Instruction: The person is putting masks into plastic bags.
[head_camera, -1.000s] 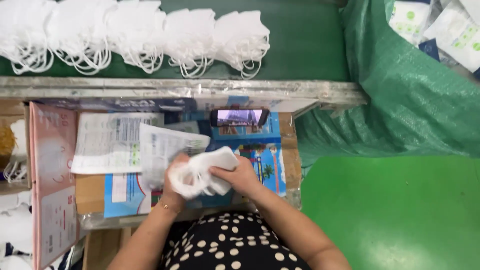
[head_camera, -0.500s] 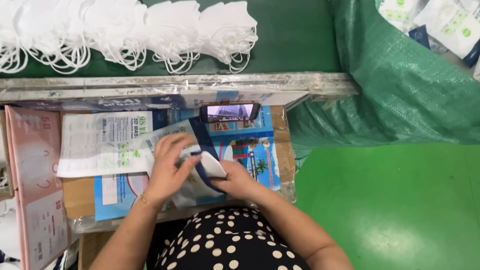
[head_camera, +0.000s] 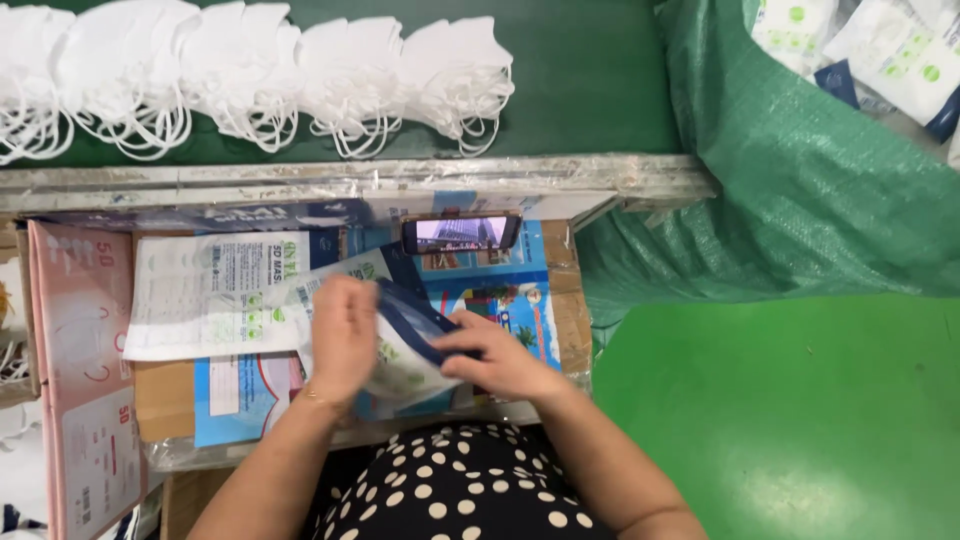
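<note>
Both hands are on a clear plastic mask pouch (head_camera: 405, 350) with a dark blue edge, held over the cardboard work surface. My left hand (head_camera: 343, 335) lies flat over the pouch's left side. Its right end, by the blue strip, is gripped by my right hand (head_camera: 492, 352). White material shows inside the pouch. A stack of flat printed pouches (head_camera: 205, 295) lies just left of my hands.
A row of white face masks (head_camera: 250, 80) lies on the green conveyor belt (head_camera: 580, 90) beyond a metal rail. A phone (head_camera: 461, 233) with a lit screen stands behind my hands. A pink box (head_camera: 85, 390) sits at left. A green woven sack (head_camera: 800, 190) of packed pouches is at right.
The white mask that was folded between both hands a second ago is now inside the pouch. My left hand has moved over the pouch, pressing it flat.
</note>
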